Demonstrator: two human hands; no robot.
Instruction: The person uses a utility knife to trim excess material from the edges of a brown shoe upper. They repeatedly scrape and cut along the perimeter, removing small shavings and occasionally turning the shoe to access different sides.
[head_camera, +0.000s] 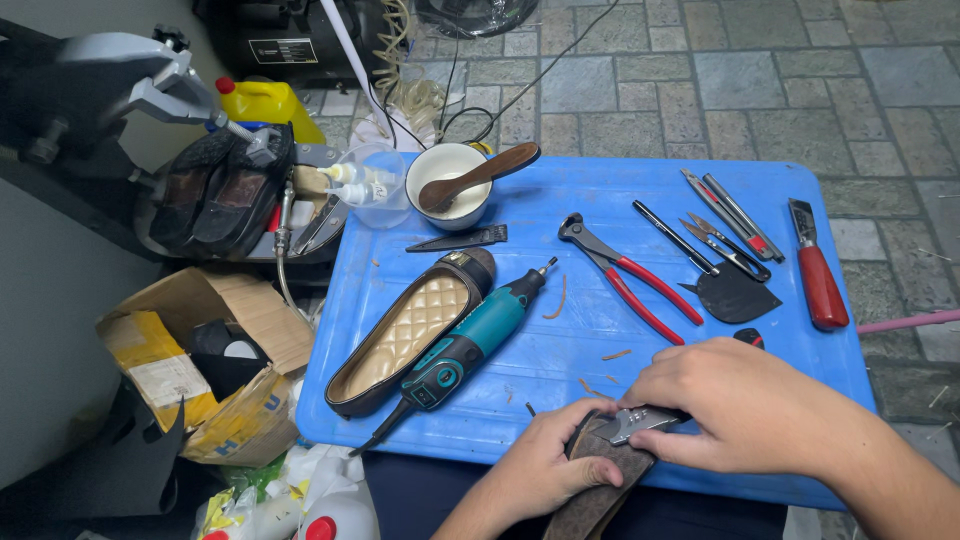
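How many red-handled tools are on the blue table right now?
2. Red-handled pincers lie mid-table beside the rotary tool; a red-handled knife lies near the right edge. The right hand may hide others.

Your left hand (545, 465) and right hand (745, 400) are both bare, with no gloves, rings or watch showing. Your forearms are uncovered too, with no sleeve reaching into view. Below the near edge of the surface, dark navy clothing covers your lap.
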